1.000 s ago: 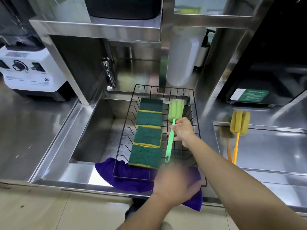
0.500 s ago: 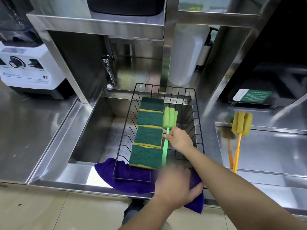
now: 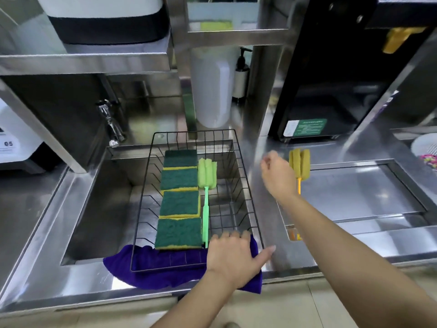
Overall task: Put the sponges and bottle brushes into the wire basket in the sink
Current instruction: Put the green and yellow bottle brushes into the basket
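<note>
1. Four sponges (image 3: 179, 197) and the green brush (image 3: 206, 185) lie in the basket (image 3: 253, 209).
2. Right hand (image 3: 279, 176), empty with fingers loosely curled, sits right of the basket beside the yellow brush (image 3: 299, 168).
3. Left hand (image 3: 233, 256) rests flat on the basket's near rim.
4. Next: grab that brush's handle, I reckon.

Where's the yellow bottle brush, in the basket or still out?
Out. The yellow bottle brush lies on the steel counter right of the wire basket, partly hidden behind the right hand.
</note>
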`<state>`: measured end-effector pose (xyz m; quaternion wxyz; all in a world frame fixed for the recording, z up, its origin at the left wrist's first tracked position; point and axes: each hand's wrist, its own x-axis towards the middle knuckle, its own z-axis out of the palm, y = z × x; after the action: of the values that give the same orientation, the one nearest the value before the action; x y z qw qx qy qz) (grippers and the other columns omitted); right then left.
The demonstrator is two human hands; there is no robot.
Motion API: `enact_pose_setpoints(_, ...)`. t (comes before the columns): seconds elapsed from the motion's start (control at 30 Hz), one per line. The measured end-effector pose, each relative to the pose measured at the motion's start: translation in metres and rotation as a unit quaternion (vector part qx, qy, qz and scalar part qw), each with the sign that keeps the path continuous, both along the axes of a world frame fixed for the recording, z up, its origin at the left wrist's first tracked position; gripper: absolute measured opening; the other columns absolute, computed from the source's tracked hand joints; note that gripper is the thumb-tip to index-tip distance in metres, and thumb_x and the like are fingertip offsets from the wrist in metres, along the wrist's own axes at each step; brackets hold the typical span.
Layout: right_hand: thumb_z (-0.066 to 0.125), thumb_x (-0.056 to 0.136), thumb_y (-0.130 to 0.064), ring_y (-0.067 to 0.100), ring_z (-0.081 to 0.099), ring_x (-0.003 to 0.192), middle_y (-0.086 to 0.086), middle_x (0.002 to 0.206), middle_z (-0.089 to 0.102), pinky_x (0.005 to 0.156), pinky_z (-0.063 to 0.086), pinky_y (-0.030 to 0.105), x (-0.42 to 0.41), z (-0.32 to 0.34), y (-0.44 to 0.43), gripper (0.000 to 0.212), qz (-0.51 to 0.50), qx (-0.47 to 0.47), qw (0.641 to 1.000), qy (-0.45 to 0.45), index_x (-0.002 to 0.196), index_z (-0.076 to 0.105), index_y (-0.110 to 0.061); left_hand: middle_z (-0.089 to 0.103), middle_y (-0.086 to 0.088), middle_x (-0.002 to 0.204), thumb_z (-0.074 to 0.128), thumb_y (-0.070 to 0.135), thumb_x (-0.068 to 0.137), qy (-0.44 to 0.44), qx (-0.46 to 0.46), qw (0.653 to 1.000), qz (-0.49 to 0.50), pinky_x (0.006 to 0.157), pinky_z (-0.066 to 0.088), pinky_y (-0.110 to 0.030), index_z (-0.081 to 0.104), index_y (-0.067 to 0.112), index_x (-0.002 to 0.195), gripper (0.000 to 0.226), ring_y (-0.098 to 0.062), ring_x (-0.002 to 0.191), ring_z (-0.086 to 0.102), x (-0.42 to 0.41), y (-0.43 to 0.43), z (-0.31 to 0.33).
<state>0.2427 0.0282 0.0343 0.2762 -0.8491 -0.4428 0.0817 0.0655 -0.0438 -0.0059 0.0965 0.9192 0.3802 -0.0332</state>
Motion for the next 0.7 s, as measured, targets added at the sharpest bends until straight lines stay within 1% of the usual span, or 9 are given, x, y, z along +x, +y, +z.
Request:
enact_pose_setpoints(0.1, 0.044, 0.095, -0.033, 0.037, 0.055, 0.115, 0.014, 0.137, 0.049, 0.084, 0.045, 0.045, 0.027, -0.008, -0.025, 0.04, -0.101, 0.017, 0.994, 0.032, 0.126, 0.042, -0.008, 0.06, -0.004, 0.117, -0.014, 0.076, 0.066, 0.006, -0.003, 1.0, -0.007, 0.083, 0.04, -0.037, 0.054, 0.02, 0.115, 0.101, -0.024, 0.106, 0.055, 0.004, -0.001, -0.003)
enact_pose_setpoints(0.13, 0.044, 0.094, -0.036, 0.039, 0.053, 0.118, 0.014, 0.142, 0.043, 0.086, 0.045, 0.047, 0.033, -0.012, -0.033, 0.048, -0.122, 0.013, 0.992, 0.034, 0.132, 0.036, -0.008, 0.06, -0.003, 0.116, -0.014, 0.076, 0.066, 0.011, -0.003, 1.0, -0.008, 0.083, 0.04, -0.037, 0.054, 0.02, 0.115, 0.101, -0.024, 0.106, 0.055, 0.005, 0.0, -0.002)
enact_pose_setpoints(0.23, 0.043, 0.094, -0.041, 0.043, 0.051, 0.117, 0.02, 0.135, 0.044, 0.087, 0.043, 0.05, 0.041, -0.026, -0.052, 0.059, -0.15, -0.051, 0.987, 0.019, 0.137, 0.028, -0.002, 0.06, -0.001, 0.116, -0.015, 0.076, 0.067, 0.027, 0.006, 1.0, -0.012, 0.084, 0.042, -0.036, 0.054, 0.021, 0.115, 0.1, -0.021, 0.106, 0.055, 0.004, 0.0, 0.001)
enact_pose_setpoints(0.33, 0.042, 0.095, -0.041, 0.043, 0.054, 0.116, 0.024, 0.127, 0.053, 0.09, 0.043, 0.047, 0.044, -0.045, -0.065, 0.05, -0.128, -0.153, 0.979, 0.048, 0.124, 0.037, -0.002, 0.059, 0.001, 0.119, 0.002, 0.077, 0.082, 0.058, 0.011, 0.998, -0.012, 0.087, 0.041, -0.035, 0.053, 0.022, 0.117, 0.083, -0.019, 0.11, 0.053, 0.005, -0.002, 0.004)
enact_pose_setpoints(0.43, 0.045, 0.094, -0.028, 0.045, 0.054, 0.115, 0.027, 0.122, 0.059, 0.092, 0.044, 0.045, 0.047, -0.06, -0.069, 0.036, -0.088, -0.196, 0.972, 0.098, 0.118, 0.045, 0.0, 0.059, 0.0, 0.119, 0.015, 0.072, 0.09, 0.06, 0.015, 0.998, -0.009, 0.088, 0.04, -0.035, 0.054, 0.022, 0.117, 0.07, -0.019, 0.11, 0.053, 0.005, -0.003, 0.007)
enact_pose_setpoints(0.5, 0.045, 0.093, -0.025, 0.045, 0.056, 0.11, 0.028, 0.117, 0.061, 0.09, 0.046, 0.044, 0.049, -0.063, -0.067, 0.032, -0.082, -0.181, 0.972, 0.125, 0.112, 0.051, 0.001, 0.059, 0.0, 0.12, 0.016, 0.072, 0.09, 0.059, 0.016, 0.998, -0.009, 0.088, 0.04, -0.034, 0.053, 0.021, 0.118, 0.069, -0.019, 0.111, 0.052, 0.004, -0.004, 0.008)
enact_pose_setpoints(0.57, 0.044, 0.093, -0.025, 0.045, 0.058, 0.104, 0.029, 0.111, 0.063, 0.085, 0.047, 0.043, 0.052, -0.06, -0.064, 0.028, -0.084, -0.154, 0.974, 0.142, 0.097, 0.053, 0.001, 0.059, 0.0, 0.12, 0.015, 0.073, 0.09, 0.051, 0.013, 0.999, -0.009, 0.088, 0.039, -0.034, 0.053, 0.021, 0.119, 0.071, -0.018, 0.111, 0.052, 0.003, -0.004, 0.007)
enact_pose_setpoints(0.63, 0.045, 0.093, -0.021, 0.045, 0.058, 0.1, 0.029, 0.104, 0.063, 0.08, 0.046, 0.043, 0.052, -0.048, -0.059, 0.019, -0.085, -0.11, 0.978, 0.156, 0.085, 0.048, -0.004, 0.06, 0.001, 0.118, 0.005, 0.077, 0.084, 0.039, 0.019, 0.999, -0.01, 0.087, 0.04, -0.034, 0.054, 0.022, 0.118, 0.081, -0.018, 0.109, 0.053, 0.003, -0.003, 0.005)
enact_pose_setpoints(0.7, 0.047, 0.093, -0.019, 0.043, 0.058, 0.099, 0.027, 0.095, 0.061, 0.074, 0.042, 0.039, 0.048, -0.032, -0.051, 0.017, -0.077, -0.061, 0.981, 0.165, 0.082, 0.046, -0.006, 0.061, 0.002, 0.116, -0.009, 0.077, 0.071, 0.02, 0.027, 0.999, -0.013, 0.086, 0.04, -0.033, 0.055, 0.023, 0.115, 0.095, -0.017, 0.107, 0.054, 0.003, -0.002, 0.002)
